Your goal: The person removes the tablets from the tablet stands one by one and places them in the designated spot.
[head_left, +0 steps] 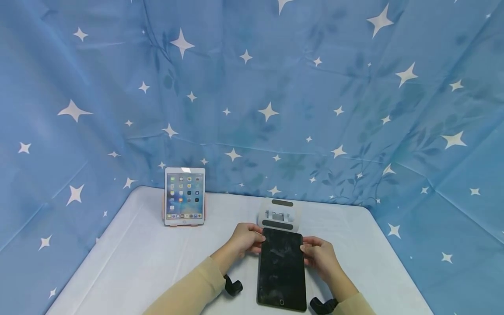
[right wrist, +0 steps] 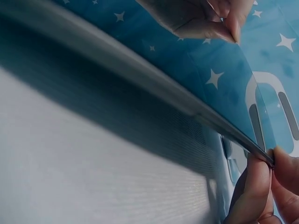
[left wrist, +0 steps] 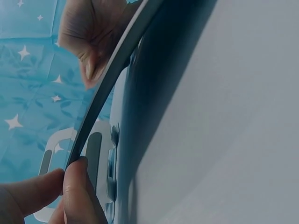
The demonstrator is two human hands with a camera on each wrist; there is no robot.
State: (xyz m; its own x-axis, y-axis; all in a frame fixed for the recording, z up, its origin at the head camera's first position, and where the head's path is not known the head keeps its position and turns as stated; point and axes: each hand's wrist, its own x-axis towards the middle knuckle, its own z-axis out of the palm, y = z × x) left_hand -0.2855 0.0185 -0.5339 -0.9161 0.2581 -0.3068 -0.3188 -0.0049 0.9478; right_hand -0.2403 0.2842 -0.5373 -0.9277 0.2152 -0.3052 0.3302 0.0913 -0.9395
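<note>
- Dark tablet point(head_left: 281, 271) on the tabletop point(head_left: 138, 262), between left hand point(head_left: 246, 238) and right hand point(head_left: 320, 256).
- Stand point(head_left: 278, 214) just behind it.
- Lit tablet point(head_left: 184, 196) propped far left.

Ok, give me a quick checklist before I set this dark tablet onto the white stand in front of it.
1. Both hands on the dark tablet: ok. Left hand and right hand pinch its far corners.
2. Far edge lifted off the table: ok, the wrist views show a gap beneath.
3. White stand just beyond the tablet: ok.
4. Stand's slot unobstructed: cannot tell.
5. Lit tablet out of the path: ok, it stands apart to the left.
6. Screen off: ok, it looks black.
</note>
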